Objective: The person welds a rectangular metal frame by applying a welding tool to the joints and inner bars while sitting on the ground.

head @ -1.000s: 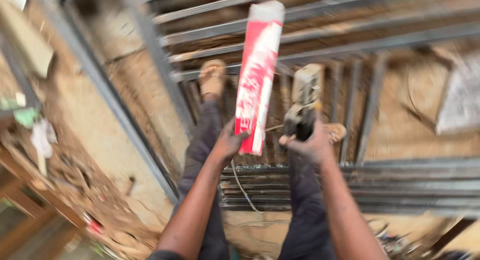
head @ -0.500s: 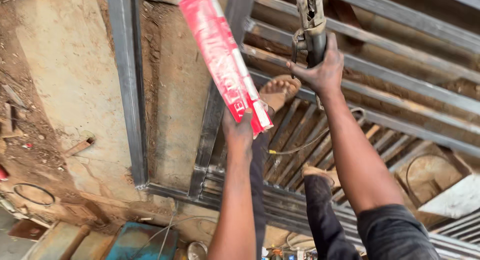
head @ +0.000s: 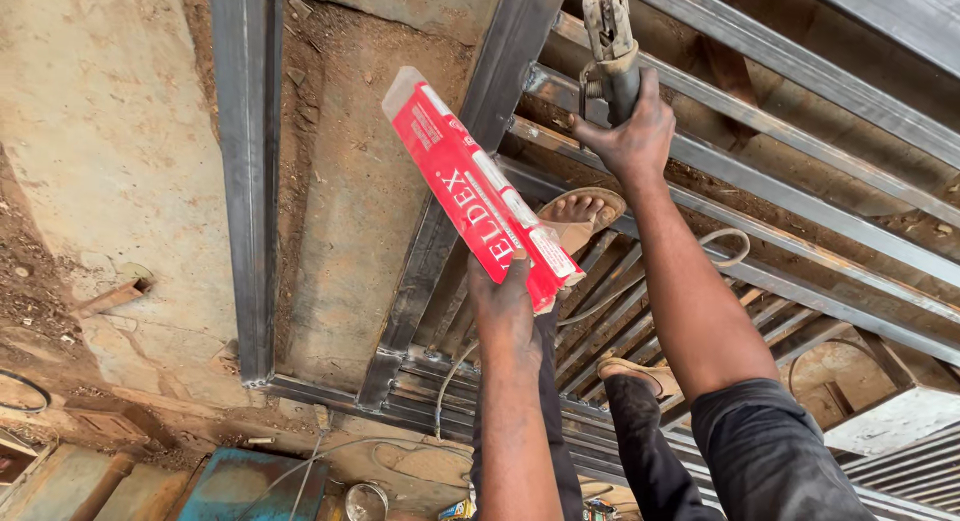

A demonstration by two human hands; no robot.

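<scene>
My left hand (head: 503,303) grips the lower end of a long red and white carton (head: 478,187), which slants up to the left over the steel frame. My right hand (head: 628,133) is closed around the dark handle of a welding electrode holder (head: 606,33), raised toward the top of the view. Below both arms lies a frame of grey square steel tubes (head: 243,181) on the dirt and concrete ground. My sandalled feet (head: 580,219) rest on the frame's bars.
A cable (head: 728,243) loops across the bars near my right arm. More stacked steel tubes (head: 800,171) run diagonally at right. A blue-green metal object (head: 250,486) and a small round tin (head: 365,501) sit at the bottom edge. Rubble lies at the left.
The view has swung and tilted. The carton leans further left, and my right hand has lifted the holder higher and farther from the carton.
</scene>
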